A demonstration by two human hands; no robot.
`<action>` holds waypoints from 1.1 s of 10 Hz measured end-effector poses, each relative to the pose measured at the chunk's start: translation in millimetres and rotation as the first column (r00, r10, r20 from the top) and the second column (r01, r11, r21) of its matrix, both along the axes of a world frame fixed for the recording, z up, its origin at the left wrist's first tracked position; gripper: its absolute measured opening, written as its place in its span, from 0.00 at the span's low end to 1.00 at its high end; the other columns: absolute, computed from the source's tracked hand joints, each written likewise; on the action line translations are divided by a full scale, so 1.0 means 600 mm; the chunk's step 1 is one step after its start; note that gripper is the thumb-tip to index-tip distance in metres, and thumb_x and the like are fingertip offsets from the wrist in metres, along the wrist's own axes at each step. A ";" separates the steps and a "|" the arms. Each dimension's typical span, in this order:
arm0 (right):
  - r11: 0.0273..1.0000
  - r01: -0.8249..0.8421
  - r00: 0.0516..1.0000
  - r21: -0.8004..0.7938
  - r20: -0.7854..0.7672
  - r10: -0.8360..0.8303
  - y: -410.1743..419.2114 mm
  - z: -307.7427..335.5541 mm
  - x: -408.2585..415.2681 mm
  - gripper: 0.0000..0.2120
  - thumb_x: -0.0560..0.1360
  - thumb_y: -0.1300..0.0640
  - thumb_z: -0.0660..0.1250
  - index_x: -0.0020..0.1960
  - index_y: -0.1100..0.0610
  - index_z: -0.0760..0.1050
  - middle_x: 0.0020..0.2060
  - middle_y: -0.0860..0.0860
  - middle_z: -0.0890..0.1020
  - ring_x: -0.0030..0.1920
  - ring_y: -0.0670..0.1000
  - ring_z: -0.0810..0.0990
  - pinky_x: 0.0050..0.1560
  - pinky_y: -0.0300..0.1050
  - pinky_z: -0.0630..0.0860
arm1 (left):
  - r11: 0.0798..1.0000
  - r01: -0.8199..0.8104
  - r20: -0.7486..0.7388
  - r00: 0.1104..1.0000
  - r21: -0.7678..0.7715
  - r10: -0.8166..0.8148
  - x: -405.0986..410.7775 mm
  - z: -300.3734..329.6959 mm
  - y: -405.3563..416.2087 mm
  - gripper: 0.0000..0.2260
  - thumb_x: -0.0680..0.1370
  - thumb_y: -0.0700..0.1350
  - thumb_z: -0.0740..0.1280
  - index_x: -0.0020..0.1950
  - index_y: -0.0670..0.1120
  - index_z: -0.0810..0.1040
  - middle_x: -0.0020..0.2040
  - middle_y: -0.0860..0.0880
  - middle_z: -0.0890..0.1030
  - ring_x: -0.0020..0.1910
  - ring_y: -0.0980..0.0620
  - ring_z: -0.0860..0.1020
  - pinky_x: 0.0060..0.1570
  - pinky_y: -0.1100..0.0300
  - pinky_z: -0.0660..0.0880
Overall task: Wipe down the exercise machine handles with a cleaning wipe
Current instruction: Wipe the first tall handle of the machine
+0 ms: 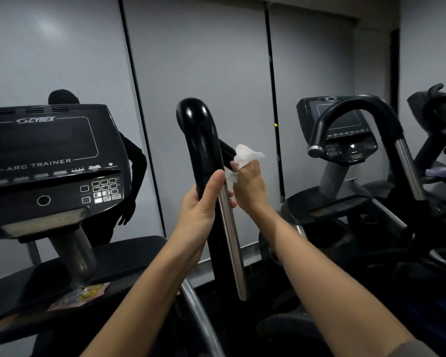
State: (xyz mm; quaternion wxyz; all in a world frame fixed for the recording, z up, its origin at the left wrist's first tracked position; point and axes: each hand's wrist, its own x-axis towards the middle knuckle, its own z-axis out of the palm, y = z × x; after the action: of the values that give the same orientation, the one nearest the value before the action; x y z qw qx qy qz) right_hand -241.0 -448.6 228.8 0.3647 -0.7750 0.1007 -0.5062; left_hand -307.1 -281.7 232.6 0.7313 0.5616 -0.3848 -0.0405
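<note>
Reading "CYBEX ARC TRAINER", console (49,161) beside handle (204,150).

a gym: cybex arc trainer console (49,161) beside more exercise machines (345,140).

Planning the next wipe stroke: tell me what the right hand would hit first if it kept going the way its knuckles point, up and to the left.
Most likely the black handle. The right hand, holding the wipe, sits just right of it, though depth is unclear.
</note>
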 end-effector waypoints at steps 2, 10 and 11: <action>0.014 -0.602 0.771 0.798 0.578 0.268 -0.029 -0.001 -0.017 0.23 0.81 0.45 0.47 0.68 0.58 0.67 0.53 0.57 0.77 0.42 0.55 0.75 0.38 0.43 0.73 | 1.000 0.000 -0.011 1.000 -0.002 0.000 0.001 -0.001 -0.001 0.22 0.65 0.63 0.65 0.48 0.47 0.78 0.34 0.54 0.80 0.36 0.56 0.80 0.45 0.56 0.74; 0.768 -0.053 0.989 0.639 -0.070 0.127 0.025 0.070 -0.062 0.28 0.81 0.44 0.45 0.71 0.60 0.66 0.69 0.58 0.71 0.73 0.54 0.63 0.75 0.52 0.56 | 1.000 -0.002 0.001 1.000 0.012 0.002 -0.005 0.001 0.004 0.20 0.68 0.61 0.63 0.50 0.47 0.78 0.37 0.52 0.80 0.37 0.56 0.80 0.47 0.57 0.75; 0.114 -0.489 0.831 0.865 0.422 0.362 0.017 0.078 -0.062 0.21 0.82 0.56 0.51 0.72 0.65 0.61 0.66 0.60 0.71 0.72 0.56 0.65 0.62 0.38 0.73 | 1.000 0.002 -0.013 1.000 -0.001 -0.002 -0.004 -0.001 0.002 0.21 0.67 0.61 0.64 0.51 0.47 0.78 0.37 0.52 0.80 0.37 0.55 0.80 0.47 0.57 0.74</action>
State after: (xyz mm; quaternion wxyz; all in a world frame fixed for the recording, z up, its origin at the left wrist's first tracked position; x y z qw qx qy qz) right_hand -278.1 -438.3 275.6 0.8872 -0.3600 0.1387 -0.2530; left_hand -309.3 -280.4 231.8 0.7339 0.5606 -0.3808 -0.0448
